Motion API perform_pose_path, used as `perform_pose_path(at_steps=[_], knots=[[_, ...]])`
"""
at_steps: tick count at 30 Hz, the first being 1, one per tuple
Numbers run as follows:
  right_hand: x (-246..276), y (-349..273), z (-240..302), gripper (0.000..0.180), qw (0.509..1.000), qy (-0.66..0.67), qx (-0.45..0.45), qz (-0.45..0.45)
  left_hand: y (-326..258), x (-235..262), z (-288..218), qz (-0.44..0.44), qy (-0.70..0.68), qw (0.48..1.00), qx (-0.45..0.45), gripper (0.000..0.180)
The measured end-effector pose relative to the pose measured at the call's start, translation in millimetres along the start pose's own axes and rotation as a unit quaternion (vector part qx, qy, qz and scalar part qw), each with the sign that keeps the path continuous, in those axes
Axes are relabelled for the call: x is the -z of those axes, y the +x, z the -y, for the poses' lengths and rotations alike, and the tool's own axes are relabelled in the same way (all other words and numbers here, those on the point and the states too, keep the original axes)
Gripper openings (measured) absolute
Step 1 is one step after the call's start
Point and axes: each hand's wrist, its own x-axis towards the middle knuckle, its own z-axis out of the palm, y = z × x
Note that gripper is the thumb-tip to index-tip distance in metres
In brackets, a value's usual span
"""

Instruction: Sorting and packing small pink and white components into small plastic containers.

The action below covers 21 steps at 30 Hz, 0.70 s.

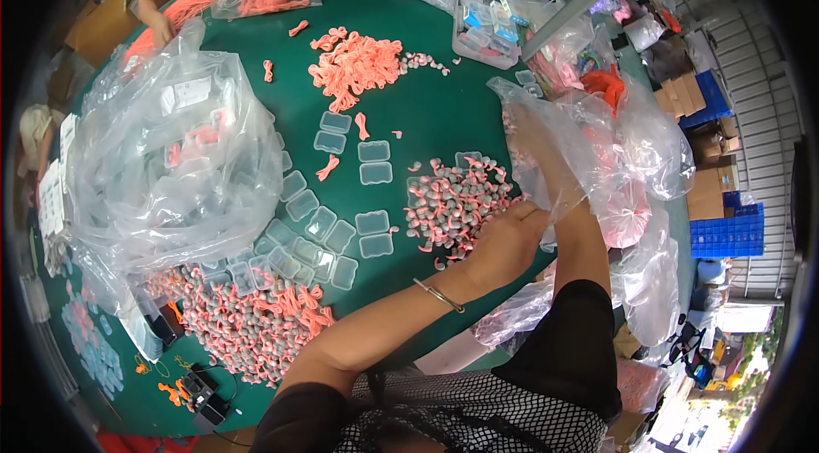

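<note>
Beside the heap of small rounded pink-and-grey pieces, my left hand curls, whether pinching I cannot tell; my right hand shows through the clear plastic bag, its hold unclear. Keeping the bag low should stop pieces scattering among the clear rectangular plastic cases.

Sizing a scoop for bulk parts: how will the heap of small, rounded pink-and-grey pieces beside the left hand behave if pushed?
The heap would probably spread rather than move as one block: its pieces lie loose, with strays at its edge. Their rounded grey ends suggest some rolling. The pink ends look curved, so a few might snag.
</note>
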Motion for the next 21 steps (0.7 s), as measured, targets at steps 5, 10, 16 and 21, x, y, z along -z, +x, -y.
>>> perform_pose_path(at_steps=[5, 10, 16, 21], knots=[[-56, 36, -118, 0.058, 0.996, -0.040, -0.003, -0.084, 8, -26, -17, 0.010, -0.029, 0.998, -0.062, 0.028], [36, 25, -54, 0.067, 0.946, 0.052, -0.014, -0.319, 0, -21, -38, 0.067, -0.032, 0.993, -0.089, 0.027], [106, -14, -47, 0.065, 0.835, 0.291, 0.078, -0.461, -12, -27, -52, 0.106, 0.000, 0.983, -0.147, 0.028], [81, -16, -91, 0.039, 0.856, 0.339, -0.016, -0.390, -19, -23, -51, 0.128, 0.001, 0.987, -0.096, 0.025]])
